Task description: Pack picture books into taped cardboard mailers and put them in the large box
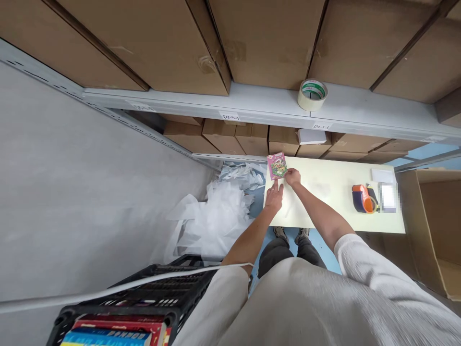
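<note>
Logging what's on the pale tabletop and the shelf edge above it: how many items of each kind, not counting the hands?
Pink card, held by the right hand, left hand beside it: 1
Tape dispenser: 1
White slips: 2
Tape roll on shelf edge: 1
Total: 5

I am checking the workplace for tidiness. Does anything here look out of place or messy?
Yes. A heap of white plastic wrapping lies loose on the floor, left of the table. A tape roll sits tilted on the shelf edge. On the table itself, the pink booklet and tape dispenser look orderly.
</note>
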Tool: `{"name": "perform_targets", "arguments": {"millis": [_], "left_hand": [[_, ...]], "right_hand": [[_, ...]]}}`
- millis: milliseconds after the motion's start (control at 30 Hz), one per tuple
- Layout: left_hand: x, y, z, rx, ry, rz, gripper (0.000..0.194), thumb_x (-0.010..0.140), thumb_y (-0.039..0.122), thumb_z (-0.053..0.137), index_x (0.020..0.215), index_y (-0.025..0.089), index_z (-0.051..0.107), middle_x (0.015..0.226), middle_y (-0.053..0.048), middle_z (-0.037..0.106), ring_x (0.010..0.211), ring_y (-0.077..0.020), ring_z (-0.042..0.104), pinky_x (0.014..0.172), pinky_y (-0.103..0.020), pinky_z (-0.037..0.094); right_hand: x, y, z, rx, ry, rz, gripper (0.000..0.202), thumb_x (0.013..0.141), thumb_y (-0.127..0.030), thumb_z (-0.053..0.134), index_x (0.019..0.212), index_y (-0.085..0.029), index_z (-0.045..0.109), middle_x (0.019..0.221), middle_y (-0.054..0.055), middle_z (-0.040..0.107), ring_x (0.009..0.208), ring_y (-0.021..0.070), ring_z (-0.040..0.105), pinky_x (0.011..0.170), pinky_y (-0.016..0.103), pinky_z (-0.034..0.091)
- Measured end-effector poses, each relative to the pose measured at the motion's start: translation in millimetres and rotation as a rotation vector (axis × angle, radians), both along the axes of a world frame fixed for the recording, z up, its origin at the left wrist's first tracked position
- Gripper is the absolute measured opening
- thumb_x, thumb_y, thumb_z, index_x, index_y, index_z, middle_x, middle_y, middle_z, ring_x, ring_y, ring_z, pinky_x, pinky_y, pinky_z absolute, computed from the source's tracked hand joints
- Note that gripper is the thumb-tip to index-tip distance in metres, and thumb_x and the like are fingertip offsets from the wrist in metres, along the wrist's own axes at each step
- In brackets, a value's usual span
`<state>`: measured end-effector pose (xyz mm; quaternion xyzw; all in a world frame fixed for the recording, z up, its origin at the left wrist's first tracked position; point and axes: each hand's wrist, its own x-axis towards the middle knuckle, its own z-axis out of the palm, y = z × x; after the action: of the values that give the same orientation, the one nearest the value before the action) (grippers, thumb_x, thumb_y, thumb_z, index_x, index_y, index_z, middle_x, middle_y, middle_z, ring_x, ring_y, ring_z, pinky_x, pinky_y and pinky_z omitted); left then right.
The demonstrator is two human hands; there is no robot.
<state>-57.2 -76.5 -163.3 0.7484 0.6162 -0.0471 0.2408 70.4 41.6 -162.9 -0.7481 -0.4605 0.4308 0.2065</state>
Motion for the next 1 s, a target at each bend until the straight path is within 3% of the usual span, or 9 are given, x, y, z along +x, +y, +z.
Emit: {"name": "perform_targets", "arguments": {"millis": [200,433,567,667,800,1000], "left_hand": [[-2,-7,7.9,0.016,-0.006,-0.008,0.071,0.097,0.014,0.056,0.165,0.018,0.039,0.176,-0.021,0.032,0.164,-0.0352,0.031,0.128,-0.051,0.031],[-2,-11,22.9,0.037,0.009,-0.01,0.078,0.095,0.017,0.055,0.17,0.022,0.034,0.176,-0.019,0.035,0.164,-0.0364,0.03,0.132,-0.059,0.023],[12,-23,34.2,0.095,-0.001,-0.009,0.067,0.098,0.015,0.049,0.165,0.021,0.044,0.172,-0.018,0.042,0.158,-0.0344,0.039,0.129,-0.055,0.031],[36,-36,38.1,0.058,-0.094,-0.076,0.058,0.104,0.019,0.044,0.161,0.02,0.048,0.168,-0.016,0.047,0.149,-0.0307,0.049,0.121,-0.047,0.042],[73,-48,34.9,0.024,-0.202,-0.189,0.065,0.103,0.021,0.048,0.167,0.023,0.039,0.17,-0.014,0.045,0.15,-0.0287,0.048,0.12,-0.044,0.044],[96,-54,26.2,-0.019,-0.114,-0.183,0.079,0.099,0.023,0.053,0.173,0.022,0.028,0.177,-0.018,0.034,0.155,-0.0353,0.043,0.12,-0.05,0.044]], "right_hand": [[52,-27,16.2,0.158,0.133,-0.08,0.035,0.084,-0.031,0.056,0.113,-0.019,0.072,0.101,0.007,0.08,0.096,0.0238,0.071,0.09,0.034,0.058],[130,-130,16.6,0.151,0.225,-0.143,0.035,0.079,-0.037,0.058,0.106,-0.018,0.069,0.094,0.009,0.079,0.091,0.025,0.072,0.088,0.039,0.058],[151,-170,11.8,0.066,0.153,-0.179,0.032,0.078,-0.037,0.056,0.101,-0.019,0.069,0.089,0.007,0.078,0.089,0.0241,0.072,0.087,0.038,0.058],[156,-181,9.2,0.017,0.132,-0.236,0.032,0.076,-0.034,0.054,0.099,-0.02,0.07,0.086,0.005,0.077,0.087,0.0238,0.072,0.087,0.037,0.058],[163,-185,9.6,0.003,0.068,-0.245,0.036,0.076,-0.032,0.052,0.103,-0.02,0.073,0.088,0.005,0.078,0.089,0.0248,0.073,0.087,0.038,0.059],[173,-194,12.5,-0.032,-0.082,-0.103,0.039,0.082,-0.025,0.051,0.11,-0.021,0.078,0.096,0.007,0.081,0.095,0.0256,0.075,0.091,0.037,0.059]]}}
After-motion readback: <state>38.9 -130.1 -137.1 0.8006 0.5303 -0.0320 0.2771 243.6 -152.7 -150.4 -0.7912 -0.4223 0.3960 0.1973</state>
